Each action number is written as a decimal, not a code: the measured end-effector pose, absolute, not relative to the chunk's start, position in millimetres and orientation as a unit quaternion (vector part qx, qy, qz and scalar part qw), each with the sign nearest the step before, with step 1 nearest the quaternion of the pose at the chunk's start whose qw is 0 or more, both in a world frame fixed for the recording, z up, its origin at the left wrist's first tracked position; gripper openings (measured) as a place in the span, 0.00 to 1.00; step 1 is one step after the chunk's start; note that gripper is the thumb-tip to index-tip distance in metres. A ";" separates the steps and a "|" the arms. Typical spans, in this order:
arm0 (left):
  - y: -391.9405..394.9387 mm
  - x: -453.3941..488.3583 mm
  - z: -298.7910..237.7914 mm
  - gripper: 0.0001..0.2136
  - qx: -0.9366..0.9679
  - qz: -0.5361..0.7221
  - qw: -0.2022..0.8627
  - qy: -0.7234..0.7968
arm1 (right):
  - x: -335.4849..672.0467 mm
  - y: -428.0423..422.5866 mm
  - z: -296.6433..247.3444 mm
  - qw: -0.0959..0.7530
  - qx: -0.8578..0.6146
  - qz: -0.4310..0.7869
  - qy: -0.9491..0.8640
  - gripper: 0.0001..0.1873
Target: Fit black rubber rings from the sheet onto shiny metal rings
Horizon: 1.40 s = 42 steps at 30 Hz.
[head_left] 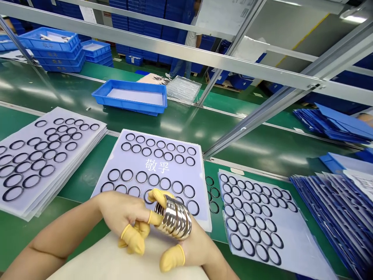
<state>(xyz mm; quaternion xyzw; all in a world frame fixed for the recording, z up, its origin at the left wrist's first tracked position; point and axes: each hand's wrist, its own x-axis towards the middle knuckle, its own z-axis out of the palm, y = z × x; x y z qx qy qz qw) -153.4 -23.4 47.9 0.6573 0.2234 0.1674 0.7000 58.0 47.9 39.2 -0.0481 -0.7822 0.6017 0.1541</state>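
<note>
A row of shiny metal rings [175,217] is threaded on the fingers of my right hand [194,249], whose fingertips curl out at the far end. Yellow finger cots cover its fingertips and thumb, and the thumb stands apart below the rings. My left hand [125,214], also in yellow cots, points its index finger at the open left end of the row, touching it. Its thumb hangs apart from that finger. Beneath both hands lies a white sheet [136,165] with rows of dark-edged rings and white lettering. The hands hide part of its front rows.
On the left, a stack of sheets [78,151] carries many rings; another ringed sheet [294,233] lies right. Loose rings [215,192] sit between sheets. A blue tray [128,105] stands behind, under metal frame bars [244,128]. Stacked blue sheets [329,217] line the right. A person [190,41] stands beyond.
</note>
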 end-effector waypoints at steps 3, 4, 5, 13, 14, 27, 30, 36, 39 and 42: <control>-25.6 -154.2 42.6 0.27 0.658 0.192 0.688 0.239 | 60.2 45.1 40.7 0.163 -0.077 0.629 -0.756 0.54; -26.1 -153.7 40.8 0.28 0.660 0.206 0.679 0.247 | 60.3 44.3 41.8 0.170 -0.083 0.630 -0.753 0.53; -26.6 -152.8 39.1 0.29 0.662 0.225 0.668 0.253 | 60.0 43.6 43.3 0.177 -0.091 0.631 -0.750 0.52; -24.7 -130.0 28.8 0.26 0.531 0.419 0.669 0.309 | 52.5 42.8 55.8 0.178 -0.113 0.602 -0.770 0.48; -24.3 -126.7 28.4 0.22 0.506 0.428 0.673 0.328 | 52.2 42.6 55.7 0.177 -0.115 0.593 -0.777 0.47; -30.1 -132.0 49.8 0.14 0.688 0.510 0.273 0.438 | 58.0 35.3 32.3 0.211 -0.105 0.568 -0.788 0.16; -31.3 -132.4 52.1 0.12 0.724 0.497 0.212 0.429 | 54.9 36.3 35.7 0.201 -0.086 0.606 -0.765 0.18; -32.7 -132.2 51.9 0.12 0.752 0.470 0.160 0.433 | 51.6 37.8 45.1 0.134 -0.061 0.692 -0.707 0.17; -31.8 -134.0 50.8 0.12 0.770 0.459 0.127 0.424 | 51.3 37.3 46.1 0.085 -0.053 0.719 -0.688 0.18; -29.9 -134.1 44.4 0.11 0.784 0.460 0.087 0.408 | 49.9 36.3 37.9 0.071 -0.060 0.735 -0.672 0.19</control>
